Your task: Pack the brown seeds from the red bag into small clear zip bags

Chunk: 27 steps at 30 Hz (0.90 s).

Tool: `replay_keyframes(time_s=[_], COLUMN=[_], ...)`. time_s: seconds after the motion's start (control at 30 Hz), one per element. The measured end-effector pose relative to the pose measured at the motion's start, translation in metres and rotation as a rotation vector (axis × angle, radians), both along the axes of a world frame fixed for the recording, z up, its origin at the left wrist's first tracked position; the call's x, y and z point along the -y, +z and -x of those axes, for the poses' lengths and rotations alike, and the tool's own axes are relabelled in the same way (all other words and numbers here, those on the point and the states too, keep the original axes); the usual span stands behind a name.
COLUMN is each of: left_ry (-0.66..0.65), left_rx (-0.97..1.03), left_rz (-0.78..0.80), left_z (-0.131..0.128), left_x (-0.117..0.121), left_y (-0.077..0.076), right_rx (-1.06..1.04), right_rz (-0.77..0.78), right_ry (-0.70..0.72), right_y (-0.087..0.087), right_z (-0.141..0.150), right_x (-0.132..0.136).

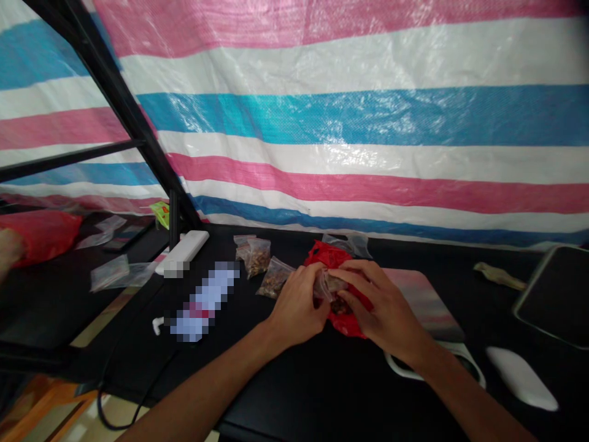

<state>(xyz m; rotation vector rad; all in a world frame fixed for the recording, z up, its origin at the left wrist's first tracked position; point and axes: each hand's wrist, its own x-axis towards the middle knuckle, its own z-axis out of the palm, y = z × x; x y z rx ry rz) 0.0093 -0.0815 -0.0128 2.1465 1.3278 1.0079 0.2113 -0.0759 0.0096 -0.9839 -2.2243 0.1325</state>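
My left hand (299,305) and my right hand (381,310) meet at the middle of the black desk (285,393), both gripping a small clear plastic bag (329,285) with brown bits inside. A crumpled red plastic bag (350,322) lies under and around my fingers, partly hidden by them. To the left of my left hand stand two small clear bags of brown pieces (275,277) (253,255). Another crumpled clear bag (347,244) lies behind my hands.
A pink, white and blue striped tarp (350,123) hangs behind the desk, beside a black metal frame (133,123). A white power bank (188,250), white mouse (521,377) and patterned mouse pad (426,298) lie nearby. Another person's hand (9,248) shows at the far left, near a red bag (43,236).
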Motion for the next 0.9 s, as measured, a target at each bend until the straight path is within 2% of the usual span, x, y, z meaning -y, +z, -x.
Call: replay_keyframes(time_s=[0.23, 0.63, 0.7, 0.77, 0.83, 0.9], left_ry=[-0.006, -0.015, 0.055, 0.186, 0.308, 0.365], left_rx=[0.006, 0.025, 0.027, 0.051, 0.069, 0.053], left_rz=[0.034, 0.021, -0.004, 0.005, 0.053, 0.111], left_z=[-0.001, -0.001, 0.000, 0.001, 0.002, 0.004], left_x=[-0.001, -0.001, -0.001, 0.000, 0.000, 0.001], left_y=[0.000, 0.002, 0.002, 0.005, 0.009, 0.014], right_rx=[0.080, 0.009, -0.036, -0.025, 0.083, 0.218], right_rz=[-0.176, -0.247, -0.251, -0.246, -0.195, -0.099], right_ry=[0.057, -0.034, -0.088, -0.130, -0.124, -0.098], right_y=[-0.003, -0.001, 0.000, 0.001, 0.002, 0.001], right_z=[-0.004, -0.003, -0.005, -0.007, -0.009, -0.009], right_x=[0.003, -0.001, -0.002, -0.003, -0.004, -0.005])
